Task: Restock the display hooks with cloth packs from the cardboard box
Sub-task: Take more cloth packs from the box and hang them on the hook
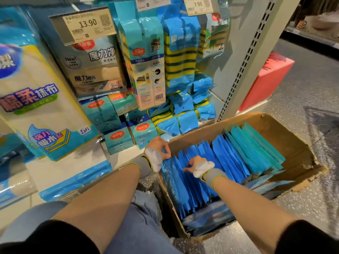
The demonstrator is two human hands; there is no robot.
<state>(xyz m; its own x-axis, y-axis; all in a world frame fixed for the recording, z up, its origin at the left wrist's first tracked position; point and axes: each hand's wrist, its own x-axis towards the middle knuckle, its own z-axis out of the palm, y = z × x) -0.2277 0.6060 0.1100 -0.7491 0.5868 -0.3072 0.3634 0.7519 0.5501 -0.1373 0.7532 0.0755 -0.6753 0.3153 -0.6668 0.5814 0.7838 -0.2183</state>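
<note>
A large pack (36, 85) of pale folded cloths in glossy, crinkled plastic hangs at the far left. Beside it a stiff paper price tag (88, 24) reading 13.90 sits above a grey pack (95, 70) with a shiny film front. Below that, small blocky teal packs (119, 138) stand on the shelf. The left hand (157, 149), with a grey knit wristband (143, 165) and a white padded piece on its back, curls its fingers over the top edge of the nearest cloth packs (229, 154) and pinches them. Higher up hang yellow-and-green striped sponge packs (180, 61) in blue wrap. The right hand (198, 165) dips among the packs with its thumb sticking out to the left; its fingers are hidden, so I cannot tell whether it grips anything. The cloth packs are flat, slick blue and teal sleeves standing on edge in tight rows inside the cardboard box (293, 147), whose brown rim is torn and ragged. The box rests on the speckled floor (311, 107) beside a perforated metal shelf post (253, 52). A matte red box (269, 77) stands behind the post.
</note>
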